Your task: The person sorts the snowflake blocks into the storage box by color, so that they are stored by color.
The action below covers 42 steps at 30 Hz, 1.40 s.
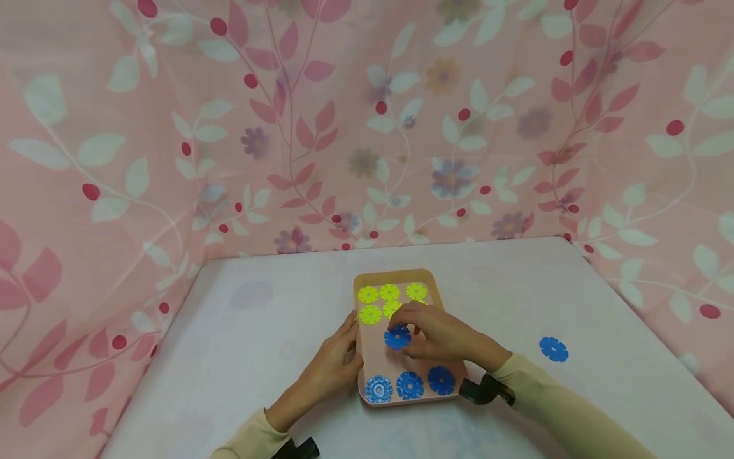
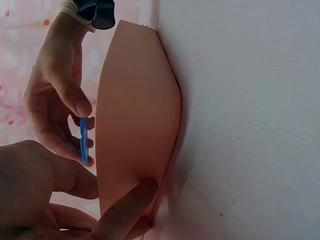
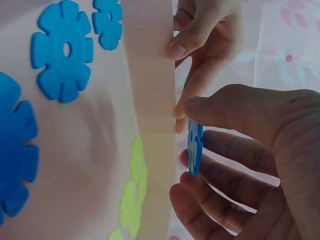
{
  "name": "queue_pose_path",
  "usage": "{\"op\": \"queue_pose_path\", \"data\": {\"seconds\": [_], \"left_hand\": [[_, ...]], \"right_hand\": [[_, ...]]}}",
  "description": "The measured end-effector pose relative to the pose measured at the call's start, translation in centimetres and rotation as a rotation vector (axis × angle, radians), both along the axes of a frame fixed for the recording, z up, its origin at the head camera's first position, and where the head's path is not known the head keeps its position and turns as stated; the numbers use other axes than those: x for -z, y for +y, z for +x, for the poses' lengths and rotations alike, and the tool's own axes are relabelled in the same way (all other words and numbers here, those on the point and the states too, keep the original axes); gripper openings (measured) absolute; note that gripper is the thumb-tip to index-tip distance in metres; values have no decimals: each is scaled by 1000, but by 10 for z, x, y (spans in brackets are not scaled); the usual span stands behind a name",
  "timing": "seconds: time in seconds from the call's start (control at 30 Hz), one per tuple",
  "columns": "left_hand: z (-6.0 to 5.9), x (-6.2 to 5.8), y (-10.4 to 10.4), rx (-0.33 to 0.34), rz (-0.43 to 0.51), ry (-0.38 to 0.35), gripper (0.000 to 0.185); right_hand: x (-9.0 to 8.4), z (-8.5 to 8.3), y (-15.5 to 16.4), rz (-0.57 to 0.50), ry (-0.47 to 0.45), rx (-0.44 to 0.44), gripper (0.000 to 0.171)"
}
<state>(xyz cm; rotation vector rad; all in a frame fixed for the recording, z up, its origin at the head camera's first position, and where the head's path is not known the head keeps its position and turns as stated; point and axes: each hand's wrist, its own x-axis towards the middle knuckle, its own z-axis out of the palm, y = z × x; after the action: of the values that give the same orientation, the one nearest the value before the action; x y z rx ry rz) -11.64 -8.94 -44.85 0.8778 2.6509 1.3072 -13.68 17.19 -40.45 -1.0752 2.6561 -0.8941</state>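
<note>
Head view: we see the right hand [image 1: 438, 335] pinching a blue flower-shaped plastic disc [image 1: 397, 337] between thumb and fingers, held on edge just above the middle of the peach rectangular plastic tray [image 1: 373, 366]. The left hand [image 1: 335, 363] rests against the tray's left rim with fingers straight, steadying it without closing round anything.

Tray sits near the middle of the white table [image 1: 258, 344]. Five yellow-green flower discs [image 1: 389, 292] lie at its far end; three blue flower discs [image 1: 410, 385] line its near edge. One more blue disc [image 1: 553, 349] lies alone toward the table's right edge.

Our reading of risks: the pinch is light and on the disc's rim, so it could slip and land tilted, overlapping a yellow one. The right hand hangs close over the yellow group; a knuckle may nudge them. If the left fingers press harder, the tray might slide or tip on the smooth cloth.
</note>
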Motion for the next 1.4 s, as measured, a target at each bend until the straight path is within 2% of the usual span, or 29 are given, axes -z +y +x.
{"op": "queue_pose_path", "data": {"seconds": [0.43, 0.77, 1.13, 1.27, 1.4], "left_hand": [[-1, -1, 0, -9, -23, -11, 67], [2, -1, -2, -9, -29, -2, 68], [1, -2, 0, -8, -22, -25, 68], [1, -2, 0, -16, -36, -10, 67], [1, -1, -1, -24, -49, 18, 66]], "right_hand": [[-7, -15, -15, -39, 58, -94, 31], [9, -23, -21, -21, -31, -105, 35], [18, -24, -22, -6, -75, -133, 40], [20, -26, -23, 13, -97, -132, 41], [24, -28, -25, 40, -101, -167, 42]]}}
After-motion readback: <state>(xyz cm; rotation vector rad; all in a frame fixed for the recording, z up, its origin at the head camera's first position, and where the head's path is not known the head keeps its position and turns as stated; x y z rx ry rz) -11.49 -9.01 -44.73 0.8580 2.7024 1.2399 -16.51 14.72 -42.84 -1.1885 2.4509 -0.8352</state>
